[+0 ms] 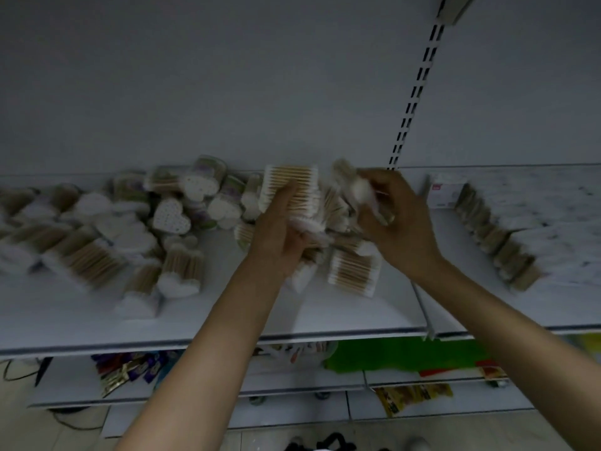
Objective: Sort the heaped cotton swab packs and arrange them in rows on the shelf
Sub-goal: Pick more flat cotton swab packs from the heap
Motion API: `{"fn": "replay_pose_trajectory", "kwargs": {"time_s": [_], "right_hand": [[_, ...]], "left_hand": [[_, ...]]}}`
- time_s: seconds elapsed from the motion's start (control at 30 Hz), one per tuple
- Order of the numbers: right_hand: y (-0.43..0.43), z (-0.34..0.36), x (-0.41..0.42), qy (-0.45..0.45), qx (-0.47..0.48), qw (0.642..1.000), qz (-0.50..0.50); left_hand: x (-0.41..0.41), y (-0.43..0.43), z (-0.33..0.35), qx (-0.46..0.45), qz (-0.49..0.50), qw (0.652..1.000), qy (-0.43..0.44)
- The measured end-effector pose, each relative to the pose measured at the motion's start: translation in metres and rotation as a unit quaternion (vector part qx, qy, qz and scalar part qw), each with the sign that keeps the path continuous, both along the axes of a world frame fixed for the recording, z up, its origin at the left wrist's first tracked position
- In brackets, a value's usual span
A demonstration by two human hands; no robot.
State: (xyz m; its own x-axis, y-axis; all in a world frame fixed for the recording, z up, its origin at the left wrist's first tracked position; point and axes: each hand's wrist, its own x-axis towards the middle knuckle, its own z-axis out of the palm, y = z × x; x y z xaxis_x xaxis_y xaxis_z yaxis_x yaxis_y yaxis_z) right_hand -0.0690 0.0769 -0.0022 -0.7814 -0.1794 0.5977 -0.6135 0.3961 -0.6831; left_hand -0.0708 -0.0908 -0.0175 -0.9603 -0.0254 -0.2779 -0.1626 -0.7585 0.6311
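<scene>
A heap of cotton swab packs [136,229], flat rectangular ones and heart-shaped tubs, covers the white shelf [227,320] from the far left to the middle. My left hand [279,242] holds up a flat rectangular pack [291,180] of wooden-stick swabs above the heap's right end. My right hand [396,219] grips a blurred pack [361,187] just to the right of it. Another flat pack [354,271] lies on the shelf below my hands. On the right shelf section, a row of packs [494,236] stands on edge.
A small white box [445,190] stands at the back of the row on the right. A slotted upright [416,89] runs up the back wall. Lower shelves hold coloured sachets [130,369] and a green packet [400,353]. The shelf's front edge is close to my forearms.
</scene>
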Motion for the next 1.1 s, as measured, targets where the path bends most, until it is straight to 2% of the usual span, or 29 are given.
{"fn": "replay_pose_trajectory", "kwargs": {"time_s": [0.1, 0.13, 0.23, 0.37, 0.47, 0.53, 0.6, 0.77, 1.0, 1.03, 1.1], "right_hand": [[-0.005, 0.021, -0.001, -0.106, -0.177, 0.978, -0.023], [-0.004, 0.026, -0.002, -0.137, -0.206, 0.969, -0.022], [0.006, 0.033, -0.008, -0.17, -0.199, 0.965, -0.02], [0.035, 0.037, -0.022, -0.136, -0.117, 0.984, -0.016], [0.091, 0.047, -0.047, -0.098, 0.005, 0.995, -0.03], [0.135, 0.051, -0.068, -0.096, 0.101, 0.989, -0.044], [0.171, 0.054, -0.088, -0.105, 0.156, 0.98, -0.06], [0.21, 0.051, -0.121, -0.073, 0.3, 0.951, -0.032], [0.211, 0.02, -0.15, -0.035, 0.417, 0.908, 0.016], [0.21, 0.015, -0.155, -0.029, 0.446, 0.894, 0.015], [0.209, 0.005, -0.161, -0.009, 0.537, 0.844, 0.0]], "left_hand": [[0.005, -0.004, -0.003, 0.065, 0.023, 0.997, 0.039], [0.007, -0.004, -0.002, 0.073, 0.032, 0.996, 0.045], [0.013, 0.002, 0.007, 0.069, 0.004, 0.997, 0.026], [0.019, 0.023, 0.012, 0.015, -0.005, 1.0, 0.001], [0.022, 0.048, 0.013, 0.011, 0.005, 1.0, 0.003], [0.024, 0.064, 0.011, 0.01, 0.019, 1.0, 0.006], [0.023, 0.082, 0.008, 0.017, 0.026, 0.999, 0.012], [0.032, 0.128, -0.001, 0.071, 0.021, 0.997, 0.022], [0.054, 0.178, -0.015, 0.059, 0.058, 0.995, 0.053], [0.056, 0.184, -0.015, 0.061, 0.068, 0.995, 0.048], [0.058, 0.195, -0.015, 0.061, 0.095, 0.993, 0.026]]}}
